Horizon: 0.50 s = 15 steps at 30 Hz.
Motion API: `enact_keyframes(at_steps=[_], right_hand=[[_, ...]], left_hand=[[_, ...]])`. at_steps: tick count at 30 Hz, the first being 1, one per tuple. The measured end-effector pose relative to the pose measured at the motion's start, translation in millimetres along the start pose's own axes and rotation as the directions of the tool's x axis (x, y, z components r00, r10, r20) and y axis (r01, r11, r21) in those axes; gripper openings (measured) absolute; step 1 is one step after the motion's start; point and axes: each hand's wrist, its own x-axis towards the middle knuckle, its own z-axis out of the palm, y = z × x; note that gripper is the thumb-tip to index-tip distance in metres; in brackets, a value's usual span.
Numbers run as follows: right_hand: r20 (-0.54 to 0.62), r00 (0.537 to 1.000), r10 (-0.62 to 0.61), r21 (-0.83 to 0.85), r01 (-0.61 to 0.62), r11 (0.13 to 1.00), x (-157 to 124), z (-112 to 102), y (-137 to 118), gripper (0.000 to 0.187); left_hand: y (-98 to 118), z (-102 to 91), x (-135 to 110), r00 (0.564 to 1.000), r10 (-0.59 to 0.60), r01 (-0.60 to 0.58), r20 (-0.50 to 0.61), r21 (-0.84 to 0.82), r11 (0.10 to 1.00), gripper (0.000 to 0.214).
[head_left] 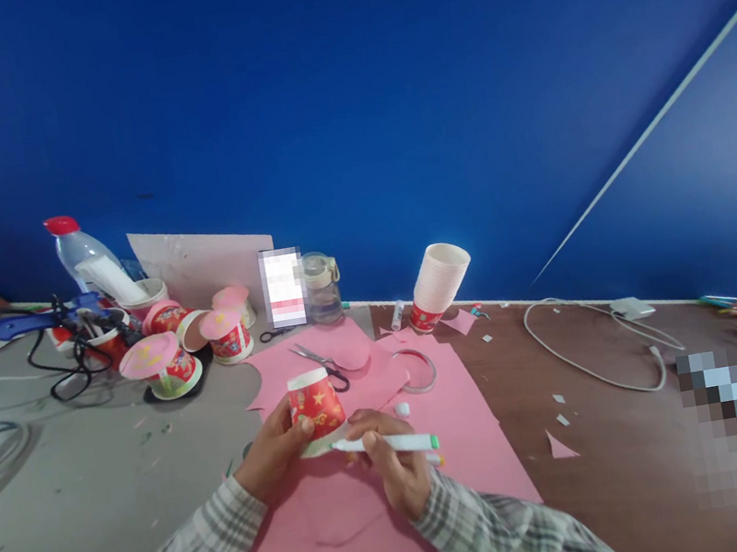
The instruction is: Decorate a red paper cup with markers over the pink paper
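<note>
In my left hand (276,445) is a red paper cup (316,405) with yellow star and floral prints, held upside down over pink paper (356,548). My right hand (394,463) grips a white marker pen (402,443) with a green end. The marker's tip points left and meets the cup's pale lower rim, which looks greenish there. A second pen end, yellow, shows just under the marker. Beyond the cup lie scissors (315,356) with dark handles and a roll of tape (418,371), both on the pink paper.
Decorated cups with pink paper tops (228,336) stand at left, near a bottle with a red cap (62,226). A stack of white cups (443,278) leans at the back, right of a clear jar (324,292). A white cable (595,380) and paper scraps (561,446) lie on the right.
</note>
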Motion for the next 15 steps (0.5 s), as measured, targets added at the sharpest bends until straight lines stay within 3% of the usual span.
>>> enact_keyframes(at_steps=[4,12,15], right_hand=[[-0.078,0.997,-0.002,0.042,0.006,0.999,-0.9,0.0,1.5,0.027],[-0.020,0.999,0.040,0.056,-0.039,0.998,-1.1,-0.6,1.3,0.026],[-0.057,0.997,0.055,0.040,-0.053,0.998,-0.7,-0.9,4.7,0.024]], left_hand=[[-1.2,-1.3,-0.4,1.000,0.004,-0.004,0.011,-0.002,1.000,0.042],[-0.2,0.3,-0.3,1.000,-0.007,0.007,-0.008,-0.017,1.000,0.043],[-0.7,-0.4,-0.3,1.000,-0.013,0.013,-0.002,-0.035,0.999,0.043]])
